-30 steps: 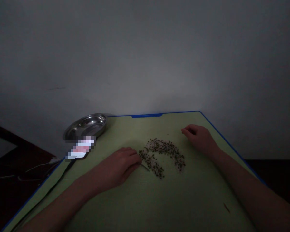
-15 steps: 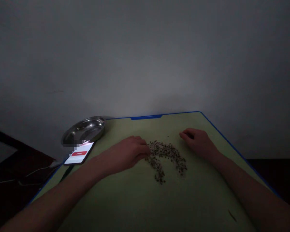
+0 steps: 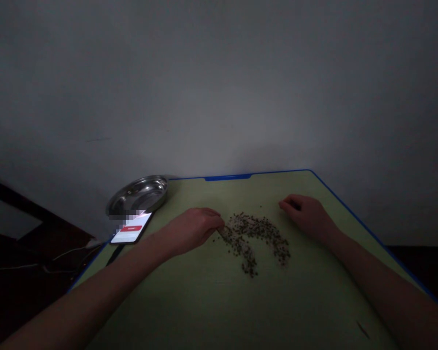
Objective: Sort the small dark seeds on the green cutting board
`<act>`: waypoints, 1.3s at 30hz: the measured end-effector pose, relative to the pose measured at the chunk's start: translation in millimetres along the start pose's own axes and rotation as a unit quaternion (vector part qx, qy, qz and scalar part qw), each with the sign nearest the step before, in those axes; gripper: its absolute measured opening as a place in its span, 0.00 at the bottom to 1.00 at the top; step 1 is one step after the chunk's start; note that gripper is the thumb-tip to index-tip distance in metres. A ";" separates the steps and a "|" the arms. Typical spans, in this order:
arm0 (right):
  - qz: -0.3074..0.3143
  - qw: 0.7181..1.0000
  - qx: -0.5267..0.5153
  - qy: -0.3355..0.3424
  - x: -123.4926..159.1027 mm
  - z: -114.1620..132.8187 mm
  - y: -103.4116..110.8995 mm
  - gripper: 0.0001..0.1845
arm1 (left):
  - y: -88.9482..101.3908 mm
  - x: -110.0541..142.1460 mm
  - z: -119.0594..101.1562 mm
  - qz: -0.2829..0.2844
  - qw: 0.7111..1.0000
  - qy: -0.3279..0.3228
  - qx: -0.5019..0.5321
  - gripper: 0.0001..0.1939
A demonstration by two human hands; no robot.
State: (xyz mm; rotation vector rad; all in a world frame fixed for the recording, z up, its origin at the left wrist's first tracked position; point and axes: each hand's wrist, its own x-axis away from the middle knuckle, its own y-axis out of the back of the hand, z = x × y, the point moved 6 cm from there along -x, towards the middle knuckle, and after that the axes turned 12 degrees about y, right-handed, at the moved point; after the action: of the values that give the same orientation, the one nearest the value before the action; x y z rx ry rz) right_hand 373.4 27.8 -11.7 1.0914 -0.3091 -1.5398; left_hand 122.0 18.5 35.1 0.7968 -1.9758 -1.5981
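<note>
Grains [image 3: 261,228]: dark and whitish, many; spread in a rough arch, opening towards wearer; lying between left hand [image 3: 194,229] and right hand [image 3: 308,216], near leg touching or just beside left fingertips.
Left fingers [image 3: 212,222]: drawn together, pointing down at left end of arch; closeness of thumb and any item pinched, cannot tell.
Right fingers [image 3: 283,204]: curled, thumb and forefinger meeting at tips, small dark hollow behind; apart from main spread, just beyond its right side; any grain between tips too small to tell.
Single grain [image 3: 261,206]: loose, left of right fingertips, beyond arch.
Tabletop [image 3: 190,311]: pale green, under all fingers; blue rim [image 3: 228,177] well beyond both sets of fingertips.
Bowl [image 3: 142,193]: shiny metal; beyond left fingers and to their left, at far left corner.
Phone [image 3: 131,232]: screen lit, red bar showing, upper part pixelated; left of left fingers, just in front of bowl.
Dark strip [image 3: 115,254]: below phone, left of left fingers, partly behind left forearm [image 3: 120,274].
Thin sliver [image 3: 363,329]: dark; well apart from right fingers, nearer wearer, beside right forearm [image 3: 368,270].
White cord [image 3: 67,253]: off table, far left of left fingers.
Wall [image 3: 219,87]: plain grey, beyond all fingers.
</note>
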 end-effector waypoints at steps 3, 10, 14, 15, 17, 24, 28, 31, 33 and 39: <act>-0.001 1.000 0.002 0.001 0.2 -0.4 0.1 0.15 | -4.2 -1.9 -2.6 0.008 1.000 -0.002 0.004 0.12; 0.003 1.000 0.006 -0.004 0.4 -3.1 -1.2 0.15 | -9.2 12.6 5.2 -0.004 1.000 0.004 0.025 0.12; 0.003 1.000 0.004 -0.008 1.0 -4.6 -1.9 0.15 | -2.1 28.6 13.7 -0.021 0.999 0.017 0.027 0.12; 0.002 1.000 0.003 -0.009 1.2 -4.8 -1.9 0.15 | 2.2 31.7 16.7 -0.027 0.999 0.029 0.020 0.12; 0.002 1.000 0.002 -0.010 1.5 -5.0 -1.7 0.15 | 12.8 35.6 24.4 -0.041 0.997 0.063 -0.004 0.11; 0.009 1.000 0.005 -0.020 1.7 -6.2 -1.6 0.16 | 24.3 35.0 66.1 -0.016 0.976 0.217 -0.001 0.16; 0.007 1.000 0.004 -0.021 1.4 -5.0 -0.6 0.16 | 9.0 28.9 75.6 0.034 0.970 0.237 0.035 0.17; 0.011 1.000 0.002 -0.023 1.5 -5.2 -0.7 0.17 | 2.6 23.3 77.1 0.032 0.970 0.242 0.021 0.18; 0.015 1.000 0.004 -0.025 1.6 -6.0 -1.1 0.17 | -1.1 19.4 76.2 0.029 0.972 0.233 0.015 0.18; 0.026 0.999 0.012 -0.040 1.5 -7.5 -0.7 0.17 | -8.1 16.4 66.6 0.036 0.980 0.195 0.028 0.19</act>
State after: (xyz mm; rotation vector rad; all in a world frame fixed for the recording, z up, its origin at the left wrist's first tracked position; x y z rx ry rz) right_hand 378.8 29.5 -16.9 1.0330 -0.4083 -1.5390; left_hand 66.0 52.7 13.4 0.9656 -1.7498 -1.2375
